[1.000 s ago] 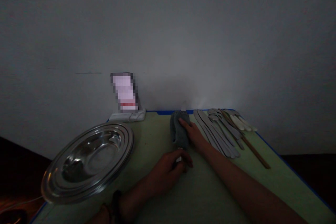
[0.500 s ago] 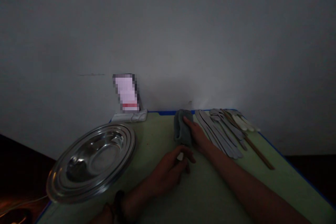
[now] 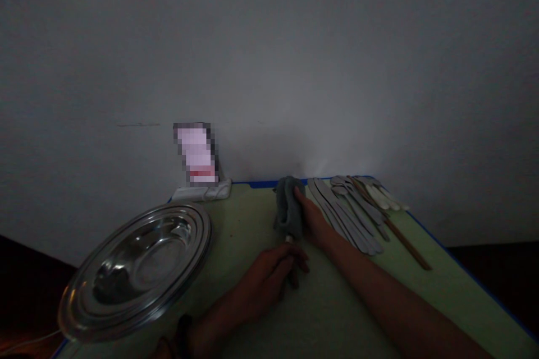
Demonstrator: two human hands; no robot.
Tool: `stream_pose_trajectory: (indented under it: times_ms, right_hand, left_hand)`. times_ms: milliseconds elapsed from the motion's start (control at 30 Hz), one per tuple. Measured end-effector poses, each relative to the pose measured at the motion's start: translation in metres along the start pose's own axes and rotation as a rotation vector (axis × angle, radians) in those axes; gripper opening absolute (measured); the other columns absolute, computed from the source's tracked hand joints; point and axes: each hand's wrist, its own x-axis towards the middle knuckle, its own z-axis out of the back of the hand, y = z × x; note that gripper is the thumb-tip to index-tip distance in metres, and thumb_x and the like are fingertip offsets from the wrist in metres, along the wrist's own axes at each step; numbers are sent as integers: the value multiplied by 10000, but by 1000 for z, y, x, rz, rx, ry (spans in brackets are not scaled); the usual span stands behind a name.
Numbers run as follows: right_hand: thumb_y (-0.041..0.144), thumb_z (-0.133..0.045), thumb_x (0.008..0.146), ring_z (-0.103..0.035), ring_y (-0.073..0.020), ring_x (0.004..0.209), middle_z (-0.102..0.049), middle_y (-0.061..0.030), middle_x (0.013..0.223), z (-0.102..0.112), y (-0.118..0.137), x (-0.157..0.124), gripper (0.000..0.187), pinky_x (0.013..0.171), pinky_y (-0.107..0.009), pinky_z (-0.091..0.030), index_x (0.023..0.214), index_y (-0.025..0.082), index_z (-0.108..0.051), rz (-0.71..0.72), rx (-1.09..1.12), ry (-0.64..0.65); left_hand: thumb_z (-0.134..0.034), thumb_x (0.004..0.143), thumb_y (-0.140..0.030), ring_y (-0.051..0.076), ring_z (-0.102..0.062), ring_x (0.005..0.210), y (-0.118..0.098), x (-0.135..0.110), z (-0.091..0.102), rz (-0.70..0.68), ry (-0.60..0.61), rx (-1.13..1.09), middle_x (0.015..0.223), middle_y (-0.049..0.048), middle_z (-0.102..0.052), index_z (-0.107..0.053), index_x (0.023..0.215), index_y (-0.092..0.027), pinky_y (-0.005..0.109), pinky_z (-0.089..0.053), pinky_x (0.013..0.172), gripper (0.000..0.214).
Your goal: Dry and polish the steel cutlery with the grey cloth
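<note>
A folded grey-green cloth [image 3: 289, 207] stands near the far middle of the table, with my right hand [image 3: 314, 219] closed around its right side. Just below it, my left hand [image 3: 278, 272] pinches the near end of a pale utensil handle [image 3: 289, 239] that runs up into the cloth. The cloth covers the rest of this utensil, so its kind does not show. To the right of my right hand lies a row of metal table knives [image 3: 345, 216]. Beyond them are metal spoons [image 3: 343, 190].
Wooden chopsticks [image 3: 408, 244] and white-handled utensils [image 3: 383, 196] lie at the right. A large shiny metal basin [image 3: 138, 320] occupies the left. A phone [image 3: 196, 151] with a blurred screen leans on the wall above a white power strip [image 3: 202, 192]. The green table [image 3: 337, 314] has blue edges.
My left hand has drawn slightly down from the cloth, and a bit of the pale handle now shows between them. The cloth has shifted in my right hand. The whole view has moved slightly.
</note>
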Motion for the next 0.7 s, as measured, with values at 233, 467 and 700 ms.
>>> stream_pose_trajectory:
  times_ms: [233,467,700]
  right_hand:
    - [529,-459,800,-583,-148,618,-640,25,642,-1,10,1,335,632,-280,-468,760,254,-645,-30,300,31]
    - [596,-549,711,-576,-168,646,-613,1,605,1,7,0,384,636,-294,-468,671,224,-634,4,200,62]
    - [575,-491,765,-579,-146,631,-616,-8,618,-1,6,0,403,596,-258,-464,662,207,-620,-22,160,94]
  left_hand:
    - [-463,834,-466,123,-593,532,4,13,6,69,-137,-496,886,37,-584,-436,1006,-215,171,-401,316,306]
    - [-480,818,-499,107,-546,400,3,14,6,74,-141,-524,663,-33,-608,-321,1010,-249,151,-339,304,352]
    - [-581,775,-428,59,-444,397,2,11,3,79,-138,-252,550,-109,-497,-332,955,-227,153,-331,365,367]
